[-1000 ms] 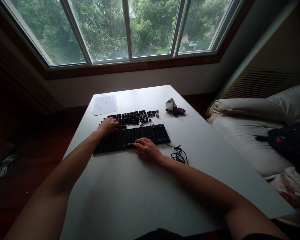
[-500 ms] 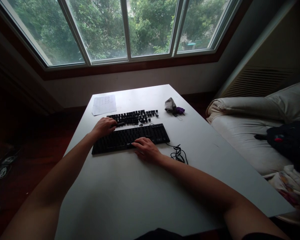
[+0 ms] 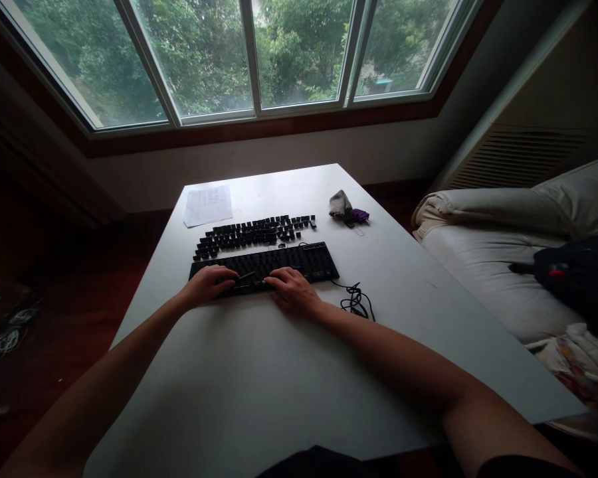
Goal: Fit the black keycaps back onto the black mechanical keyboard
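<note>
A black keyboard point(image 3: 303, 262) lies across the white table, many of its key positions looking bare, though the dark picture hides detail. My left hand point(image 3: 210, 284) is at its front left part, thumb and fingers closed on a long black keycap point(image 3: 245, 276), which looks like a spacebar. This keycap is held slightly tilted over the keyboard's front edge. Just to the right, my right hand point(image 3: 293, 289) lies with fingers stretched over the front edge, fingertips on the keyboard. Behind the keyboard, loose black keycaps point(image 3: 249, 232) stand in rows.
At the table's point(image 3: 239, 392) far left lies a printed paper sheet point(image 3: 208, 204). A grey cloth point(image 3: 339, 204) and a purple bundle point(image 3: 359, 216) sit at the far right. The coiled cable point(image 3: 356, 300) rests right of the keyboard. A sofa point(image 3: 468, 245) stands alongside.
My left hand has moved from the keycap rows back toward me, over the keyboard's front, bringing the long keycap with it. My right hand has stayed nearly in place.
</note>
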`<state>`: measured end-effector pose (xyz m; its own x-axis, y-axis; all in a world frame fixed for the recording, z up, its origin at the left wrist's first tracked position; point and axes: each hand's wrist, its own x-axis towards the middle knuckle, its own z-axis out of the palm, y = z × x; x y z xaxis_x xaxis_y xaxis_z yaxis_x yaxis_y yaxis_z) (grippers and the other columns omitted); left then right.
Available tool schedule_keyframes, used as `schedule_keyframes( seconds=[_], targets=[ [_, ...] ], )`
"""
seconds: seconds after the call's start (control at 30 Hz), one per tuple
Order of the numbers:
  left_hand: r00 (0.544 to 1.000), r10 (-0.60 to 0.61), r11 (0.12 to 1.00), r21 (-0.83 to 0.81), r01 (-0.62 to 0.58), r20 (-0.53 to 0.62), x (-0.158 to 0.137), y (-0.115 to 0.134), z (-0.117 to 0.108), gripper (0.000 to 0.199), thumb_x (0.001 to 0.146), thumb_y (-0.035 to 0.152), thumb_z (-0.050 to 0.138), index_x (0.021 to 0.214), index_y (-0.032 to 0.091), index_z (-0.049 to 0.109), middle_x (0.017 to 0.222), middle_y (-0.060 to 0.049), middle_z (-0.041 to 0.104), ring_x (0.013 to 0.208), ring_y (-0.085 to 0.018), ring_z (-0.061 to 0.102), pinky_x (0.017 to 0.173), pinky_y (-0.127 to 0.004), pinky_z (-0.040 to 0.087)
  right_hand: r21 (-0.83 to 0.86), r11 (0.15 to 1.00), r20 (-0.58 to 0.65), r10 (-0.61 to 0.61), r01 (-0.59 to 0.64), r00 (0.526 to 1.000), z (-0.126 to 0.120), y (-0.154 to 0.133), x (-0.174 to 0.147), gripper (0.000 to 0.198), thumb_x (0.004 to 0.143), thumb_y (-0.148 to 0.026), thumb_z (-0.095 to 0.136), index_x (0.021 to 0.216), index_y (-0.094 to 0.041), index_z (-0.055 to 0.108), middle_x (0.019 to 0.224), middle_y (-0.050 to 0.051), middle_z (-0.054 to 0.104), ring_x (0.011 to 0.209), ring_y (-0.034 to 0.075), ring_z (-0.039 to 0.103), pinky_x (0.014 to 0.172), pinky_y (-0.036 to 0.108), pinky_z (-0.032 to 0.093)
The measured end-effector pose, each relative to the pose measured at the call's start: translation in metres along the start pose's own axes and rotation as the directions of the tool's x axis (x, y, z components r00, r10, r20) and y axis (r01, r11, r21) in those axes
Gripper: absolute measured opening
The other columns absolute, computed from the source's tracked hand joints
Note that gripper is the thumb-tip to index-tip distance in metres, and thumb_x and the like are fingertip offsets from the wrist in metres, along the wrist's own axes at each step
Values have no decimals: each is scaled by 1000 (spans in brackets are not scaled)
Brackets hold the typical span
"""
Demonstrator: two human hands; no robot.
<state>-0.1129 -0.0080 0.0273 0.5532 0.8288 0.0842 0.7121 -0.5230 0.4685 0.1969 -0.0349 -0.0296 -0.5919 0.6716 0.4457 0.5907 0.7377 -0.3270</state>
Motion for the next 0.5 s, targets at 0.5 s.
schedule_keyframes(
  seconds=[0.5],
  targets=[
    [995,76,970,236,-58,-64,-19,-4,11,29,97,43,55,114,28,73,105,-6,73,95,-23,63,89,-39,43,-3,1000,-2,0,0,1000,2,-1,0,41,92,-26,61,133,-21,60,129,13,60,120,29,51,100,47,45]
  ],
)
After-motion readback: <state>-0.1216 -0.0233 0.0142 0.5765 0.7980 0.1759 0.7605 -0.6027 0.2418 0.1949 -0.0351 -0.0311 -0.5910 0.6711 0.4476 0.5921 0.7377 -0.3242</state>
